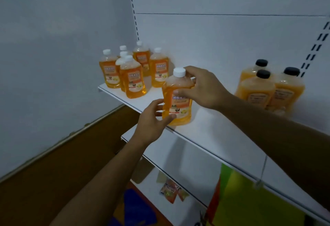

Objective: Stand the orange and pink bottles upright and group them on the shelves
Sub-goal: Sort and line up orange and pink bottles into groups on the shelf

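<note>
While upright at the shelf front, orange bottle, label reading "地板清洁", gripped by left hand at seven o'clock, right hand at two o'clock.

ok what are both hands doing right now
Left hand: grips the lower body of the orange bottle.
Right hand: grips the same bottle's shoulder, below the cap.

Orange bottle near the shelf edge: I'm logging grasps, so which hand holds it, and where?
Both. The right hand grips the bottle at its shoulder, under the white cap; the left hand holds its lower body.
</note>
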The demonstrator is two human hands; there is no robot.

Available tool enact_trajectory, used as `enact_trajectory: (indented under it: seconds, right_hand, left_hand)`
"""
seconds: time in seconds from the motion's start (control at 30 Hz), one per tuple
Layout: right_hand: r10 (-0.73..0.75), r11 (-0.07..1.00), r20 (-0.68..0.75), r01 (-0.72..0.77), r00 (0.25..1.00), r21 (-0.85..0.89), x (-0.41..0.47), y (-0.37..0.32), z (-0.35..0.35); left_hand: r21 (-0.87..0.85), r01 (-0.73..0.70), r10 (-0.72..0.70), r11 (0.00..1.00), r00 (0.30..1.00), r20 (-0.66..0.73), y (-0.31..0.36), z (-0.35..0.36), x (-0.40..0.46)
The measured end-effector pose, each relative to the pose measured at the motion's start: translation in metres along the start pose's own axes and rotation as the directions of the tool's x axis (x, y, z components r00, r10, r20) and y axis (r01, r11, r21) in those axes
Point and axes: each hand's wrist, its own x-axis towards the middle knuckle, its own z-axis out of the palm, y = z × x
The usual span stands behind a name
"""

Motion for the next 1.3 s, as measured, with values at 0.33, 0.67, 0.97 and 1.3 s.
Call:
enact_trajectory:
  seconds: [0.33,0.67,0.97,1.3]
  right_hand:
    - [0.013,0.999,0.011,-0.014,1.000,0.035,0.118,0.009,0.084]
    - [0.045,0.999,0.054,-0.045,0.998,-0.009,0.168,0.014,0.118]
    - [0.082,0.995,-0.012,-0.083,0.997,-0.064,0.172,0.017,0.120]
    - [0.096,0.989,-0.033,-0.099,0.995,-0.108,0.181,0.025,0.120]
  left_hand:
    - [0.050,0.058,-0.056,0.997,0.997,-0.049,-0.073,-0.063,0.100]
    - [0.040,0.079,-0.076,0.996,0.993,-0.090,-0.103,-0.084,0.131]
    - [0.030,0.089,-0.087,0.996,0.994,-0.065,-0.105,-0.082,0.150]
    - [0.040,0.120,-0.120,0.992,0.993,-0.021,-0.098,-0.077,0.163]
